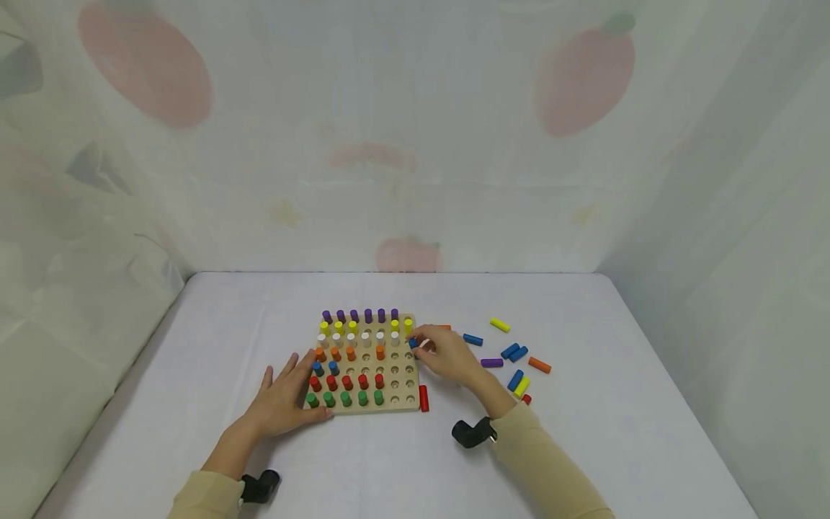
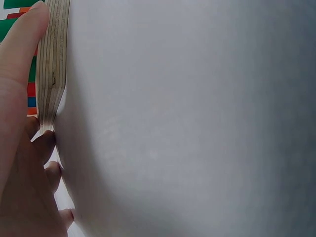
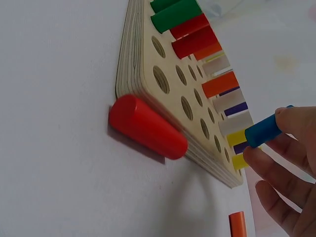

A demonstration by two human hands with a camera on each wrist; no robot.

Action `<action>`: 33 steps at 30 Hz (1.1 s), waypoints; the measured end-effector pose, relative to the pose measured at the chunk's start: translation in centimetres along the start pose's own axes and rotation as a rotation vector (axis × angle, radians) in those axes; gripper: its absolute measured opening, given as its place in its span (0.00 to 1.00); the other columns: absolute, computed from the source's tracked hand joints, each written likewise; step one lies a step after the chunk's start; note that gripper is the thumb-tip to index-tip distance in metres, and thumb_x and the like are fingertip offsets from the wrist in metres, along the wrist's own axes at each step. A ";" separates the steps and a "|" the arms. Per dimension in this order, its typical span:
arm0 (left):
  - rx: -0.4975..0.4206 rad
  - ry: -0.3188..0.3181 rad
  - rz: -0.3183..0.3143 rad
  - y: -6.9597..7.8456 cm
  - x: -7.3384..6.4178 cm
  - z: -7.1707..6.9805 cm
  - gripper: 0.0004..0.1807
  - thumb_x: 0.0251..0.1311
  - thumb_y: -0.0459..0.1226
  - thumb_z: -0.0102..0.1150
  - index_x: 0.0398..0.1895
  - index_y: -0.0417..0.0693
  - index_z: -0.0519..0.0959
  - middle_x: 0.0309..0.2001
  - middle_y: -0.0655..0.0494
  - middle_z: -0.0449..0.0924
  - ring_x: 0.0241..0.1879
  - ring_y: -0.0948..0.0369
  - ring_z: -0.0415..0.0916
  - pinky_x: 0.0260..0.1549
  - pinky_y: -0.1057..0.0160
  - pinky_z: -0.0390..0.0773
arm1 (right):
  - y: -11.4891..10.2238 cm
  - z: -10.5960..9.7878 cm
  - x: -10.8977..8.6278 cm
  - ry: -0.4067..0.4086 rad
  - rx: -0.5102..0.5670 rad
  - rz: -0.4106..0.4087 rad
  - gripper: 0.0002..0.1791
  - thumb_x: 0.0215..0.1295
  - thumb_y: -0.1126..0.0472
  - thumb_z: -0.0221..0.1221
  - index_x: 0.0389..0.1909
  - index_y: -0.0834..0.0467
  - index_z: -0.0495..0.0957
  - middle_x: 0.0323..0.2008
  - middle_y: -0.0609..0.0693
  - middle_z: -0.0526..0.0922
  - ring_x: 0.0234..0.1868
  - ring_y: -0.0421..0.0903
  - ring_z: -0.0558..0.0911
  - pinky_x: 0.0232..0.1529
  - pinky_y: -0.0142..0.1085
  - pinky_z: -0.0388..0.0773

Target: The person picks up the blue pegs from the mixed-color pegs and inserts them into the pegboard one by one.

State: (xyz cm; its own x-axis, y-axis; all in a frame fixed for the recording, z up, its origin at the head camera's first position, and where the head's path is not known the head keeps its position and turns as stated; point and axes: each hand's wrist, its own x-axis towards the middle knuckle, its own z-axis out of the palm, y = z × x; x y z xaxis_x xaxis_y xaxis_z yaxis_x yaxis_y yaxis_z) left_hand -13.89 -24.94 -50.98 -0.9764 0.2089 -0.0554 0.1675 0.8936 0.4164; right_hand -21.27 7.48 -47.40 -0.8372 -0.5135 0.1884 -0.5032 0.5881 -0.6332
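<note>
A wooden pegboard (image 1: 403, 376) bears rows of coloured pegs: purple, yellow, white, orange, blue, red and green. My left hand (image 1: 282, 405) lies at its left side, fingers spread, with the thumb at the front-left corner. In the left wrist view, that thumb (image 2: 37, 22) touches the board's edge. My right hand (image 1: 449, 353) pinches a blue peg (image 3: 266, 130) between thumb and fingertip, at the board's right edge. The peg is tilted and overlaps the yellow pegs in the right wrist view. Round holes show bare on the board's right part.
A red peg (image 3: 148, 127) lies on the white table (image 1: 389, 468) against the board's right side. Farther right lie several loose pegs, among them a purple one (image 1: 491, 363), an orange one (image 1: 540, 365) and a yellow one (image 1: 500, 325). Printed cloth (image 1: 454, 202) hangs behind the table.
</note>
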 end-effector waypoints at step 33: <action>0.001 -0.002 0.002 0.3 -0.1 -0.3 0.64 0.34 0.68 0.63 0.72 0.47 0.49 0.69 0.44 0.55 0.70 0.41 0.43 0.60 0.31 0.34 | -3.9 3.0 2.1 -0.072 0.066 -0.044 0.12 0.63 0.59 0.57 0.48 0.51 0.78 0.42 0.43 0.81 0.37 0.33 0.78 0.37 0.21 0.75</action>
State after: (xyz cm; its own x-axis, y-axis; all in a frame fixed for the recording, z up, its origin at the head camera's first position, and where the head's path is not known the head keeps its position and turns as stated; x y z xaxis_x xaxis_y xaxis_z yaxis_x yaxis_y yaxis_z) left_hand -13.74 -24.83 -50.55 -0.9757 0.2117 -0.0565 0.1698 0.8934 0.4160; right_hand -20.44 2.18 -46.81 -0.7958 -0.5828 0.1644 -0.5221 0.5230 -0.6737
